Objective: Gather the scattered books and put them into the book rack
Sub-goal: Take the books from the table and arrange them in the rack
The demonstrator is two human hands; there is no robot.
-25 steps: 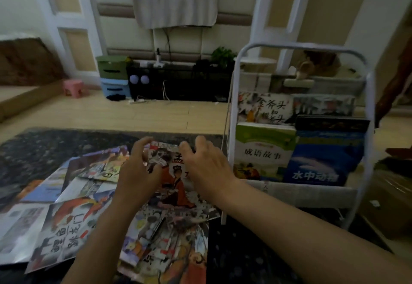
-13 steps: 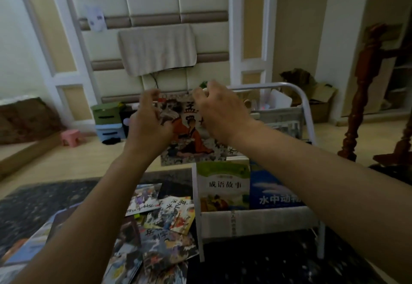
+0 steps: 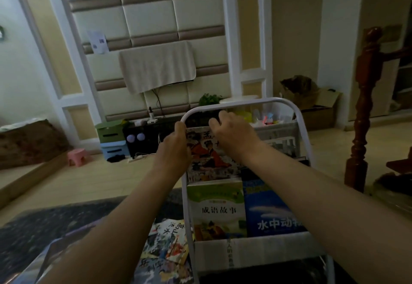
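Observation:
Both hands hold one picture book [image 3: 208, 158] with a red-robed figure on its cover, upright inside the white metal book rack [image 3: 303, 123]. My left hand [image 3: 176, 147] grips the book's left edge by the rack's left post. My right hand [image 3: 234, 134] grips its top right corner. The book's lower edge is hidden behind a green book [image 3: 217, 210] and a blue book [image 3: 270, 212] standing in the rack's front tier. Several more books [image 3: 166, 245] lie scattered on the dark table [image 3: 29, 237] left of the rack.
A wooden stair post [image 3: 362, 114] rises to the right of the rack. Behind the rack are a low dark cabinet [image 3: 147, 136], green and blue boxes [image 3: 111, 141], a pink stool [image 3: 77, 156] and a cardboard box [image 3: 318, 109] on the floor.
Both hands lifted the red-figure book off the pile on the table, carried it up and right, and lowered it into the rack's rear tier behind the green book.

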